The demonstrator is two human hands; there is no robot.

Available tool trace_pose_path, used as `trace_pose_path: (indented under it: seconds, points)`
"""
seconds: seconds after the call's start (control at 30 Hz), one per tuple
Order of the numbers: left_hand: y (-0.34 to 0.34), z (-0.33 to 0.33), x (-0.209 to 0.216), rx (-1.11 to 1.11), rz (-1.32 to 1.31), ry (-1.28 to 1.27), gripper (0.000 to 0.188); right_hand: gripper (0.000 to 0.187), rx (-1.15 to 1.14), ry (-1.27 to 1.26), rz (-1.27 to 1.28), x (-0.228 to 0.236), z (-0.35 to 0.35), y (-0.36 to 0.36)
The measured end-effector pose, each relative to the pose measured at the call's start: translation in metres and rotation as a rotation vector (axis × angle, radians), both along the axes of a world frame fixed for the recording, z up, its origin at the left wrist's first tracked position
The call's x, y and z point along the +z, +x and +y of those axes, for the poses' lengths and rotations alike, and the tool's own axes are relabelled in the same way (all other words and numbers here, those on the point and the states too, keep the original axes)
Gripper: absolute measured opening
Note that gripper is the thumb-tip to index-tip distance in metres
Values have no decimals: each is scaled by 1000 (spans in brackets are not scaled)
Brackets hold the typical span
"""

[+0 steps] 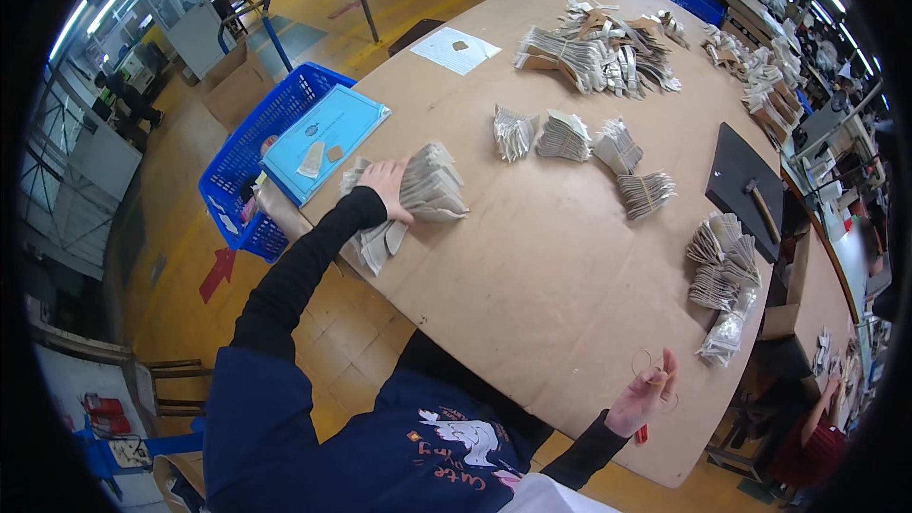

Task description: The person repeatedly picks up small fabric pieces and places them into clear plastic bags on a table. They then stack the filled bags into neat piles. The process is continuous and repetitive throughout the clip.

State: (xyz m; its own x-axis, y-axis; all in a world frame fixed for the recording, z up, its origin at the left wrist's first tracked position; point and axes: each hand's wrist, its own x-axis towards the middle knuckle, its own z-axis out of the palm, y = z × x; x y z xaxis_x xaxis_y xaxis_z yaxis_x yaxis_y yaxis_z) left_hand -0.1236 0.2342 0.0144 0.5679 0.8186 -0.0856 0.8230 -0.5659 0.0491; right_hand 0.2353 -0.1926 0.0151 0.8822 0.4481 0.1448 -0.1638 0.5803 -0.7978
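At the table's left part, my left hand (385,188) grips the near end of a fanned stack of thin grey-beige pieces (435,185), fingers and thumb on either side of it. More loose pieces of the same kind (378,245) lie under and beside that wrist. Over the table's right front part, my right hand (642,403) is raised with its fingers drawn together. Thin rubber bands (642,358) loop out from those fingers. A small red object (641,434) shows just below that hand, too hidden to name.
Several banded bundles (564,137) stand mid-table, with a larger heap (608,52) behind. More bundles (724,266) lie right, near a black board (746,185) with a hammer (763,211). At left, a blue folder (328,138) rests on a blue crate (242,171). Co-workers sit at right.
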Motion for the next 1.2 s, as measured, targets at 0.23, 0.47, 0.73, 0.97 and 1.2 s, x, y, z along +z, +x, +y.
trace_pose_path:
  seconds: [0.23, 0.47, 0.73, 0.97, 1.2]
  points:
    - [28, -42, 6, 7, -16, 85, 124, 61, 10, -454, -53, 17, 7, -13]
    - [93, -120, 17, -311, -246, 11, 119, 87, 440, -189, -24, 43, 23, -52]
    - [207, -177, 13, -595, -317, -95, 121, 50, 173, -912, -1066, 27, 56, -37]
    - [201, -178, 3, -620, -316, -83, 133, 45, 179, -953, -1201, -13, 31, -40]
    - [207, -179, 1, -647, -208, -17, 143, 36, 175, -798, -1146, -23, 49, -35]
